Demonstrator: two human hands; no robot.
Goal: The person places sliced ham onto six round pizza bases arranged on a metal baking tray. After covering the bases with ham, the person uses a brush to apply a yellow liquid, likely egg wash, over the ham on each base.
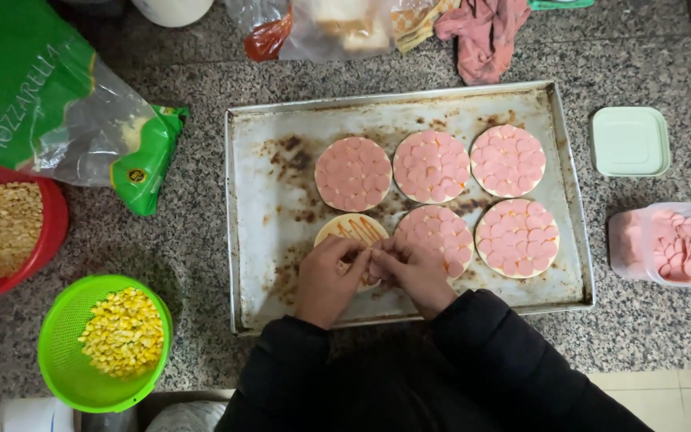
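Over the near-left corner of the baking tray (245, 240), left hand (328, 276) and right hand (416, 272) meet fingertips above the sauced dough round (351, 230); whether they pinch a sausage slice, cannot tell. Best laid overlapping from the rim inward, matching the five covered rounds (432, 166).

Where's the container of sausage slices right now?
The clear container of sausage slices sits on the counter right of the baking tray, just below the pale green lid.
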